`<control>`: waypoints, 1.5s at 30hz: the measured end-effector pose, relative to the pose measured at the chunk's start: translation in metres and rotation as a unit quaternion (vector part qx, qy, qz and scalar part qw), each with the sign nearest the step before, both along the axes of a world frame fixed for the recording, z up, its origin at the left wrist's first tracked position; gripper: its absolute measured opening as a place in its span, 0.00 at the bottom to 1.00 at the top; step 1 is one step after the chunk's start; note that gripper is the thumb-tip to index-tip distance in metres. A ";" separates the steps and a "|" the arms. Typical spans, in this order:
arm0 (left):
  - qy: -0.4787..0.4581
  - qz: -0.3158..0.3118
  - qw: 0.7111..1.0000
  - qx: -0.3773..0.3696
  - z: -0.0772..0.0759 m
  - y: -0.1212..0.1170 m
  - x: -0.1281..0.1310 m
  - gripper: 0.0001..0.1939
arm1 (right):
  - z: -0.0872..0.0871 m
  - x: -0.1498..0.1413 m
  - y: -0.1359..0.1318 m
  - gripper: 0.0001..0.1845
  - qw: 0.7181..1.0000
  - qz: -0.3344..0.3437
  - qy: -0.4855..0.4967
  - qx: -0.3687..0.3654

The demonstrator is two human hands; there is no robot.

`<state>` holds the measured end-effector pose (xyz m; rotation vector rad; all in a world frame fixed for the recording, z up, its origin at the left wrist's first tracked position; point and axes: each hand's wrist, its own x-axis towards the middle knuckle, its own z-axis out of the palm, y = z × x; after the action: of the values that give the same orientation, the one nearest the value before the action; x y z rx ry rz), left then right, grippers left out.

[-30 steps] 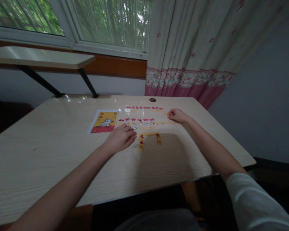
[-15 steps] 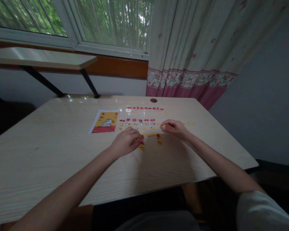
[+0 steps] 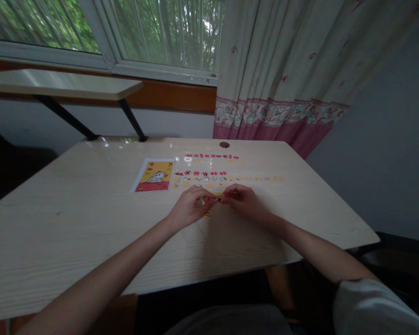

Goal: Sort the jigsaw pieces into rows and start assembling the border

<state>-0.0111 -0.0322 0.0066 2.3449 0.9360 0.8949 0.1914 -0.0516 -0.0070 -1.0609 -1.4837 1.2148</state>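
My left hand (image 3: pixel 191 204) and my right hand (image 3: pixel 245 201) meet over the table, each with fingertips pinched together. Between them is a small dark-marked puzzle piece (image 3: pixel 219 199), its edges mostly covered by the fingers. Below and behind the fingers lie joined yellow puzzle pieces; a bit of the left strip (image 3: pixel 207 214) shows under my left hand, while the rest is hidden. Just beyond, loose yellow and white pieces (image 3: pixel 214 178) lie in rows, with a short row of red pieces (image 3: pixel 200 173) above them.
To the left lies a printed picture (image 3: pixel 152 186) of a white animal on yellow and red. Another red row (image 3: pixel 212 156) runs farther back, near a round hole (image 3: pixel 224 145) in the table (image 3: pixel 91 223). A raised shelf (image 3: pixel 66 83) stands at the back left, a curtain (image 3: pixel 279 111) behind.
My right hand has moved left and toward me, bringing its fingertips against those of my left hand. My left hand has shifted slightly right, its fingers now pinching the piece between both hands.
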 end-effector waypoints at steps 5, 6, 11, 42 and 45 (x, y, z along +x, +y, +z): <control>-0.018 -0.009 1.000 0.002 -0.002 -0.003 0.002 0.07 | 0.000 -0.003 -0.002 0.09 0.999 -0.003 -0.044 0.015; -0.019 -0.010 1.000 0.000 -0.002 -0.003 0.002 0.07 | 0.000 -0.003 -0.002 0.08 0.998 -0.007 -0.051 0.019; -0.044 -0.004 0.996 -0.075 -0.003 -0.001 0.002 0.09 | 0.001 -0.001 -0.004 0.07 0.994 -0.027 -0.096 0.045; -0.057 0.082 0.980 -0.170 -0.010 0.026 -0.018 0.12 | 0.003 0.054 -0.031 0.08 0.898 -0.038 -0.379 0.219; -0.048 0.082 0.982 -0.163 -0.011 0.027 -0.019 0.11 | -0.003 0.057 -0.040 0.09 0.900 -0.015 -0.387 0.202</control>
<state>-0.0297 -0.0056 -0.0047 1.9535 1.1524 0.8360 0.2484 -0.0914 -0.0102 -1.3306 -2.1844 0.3993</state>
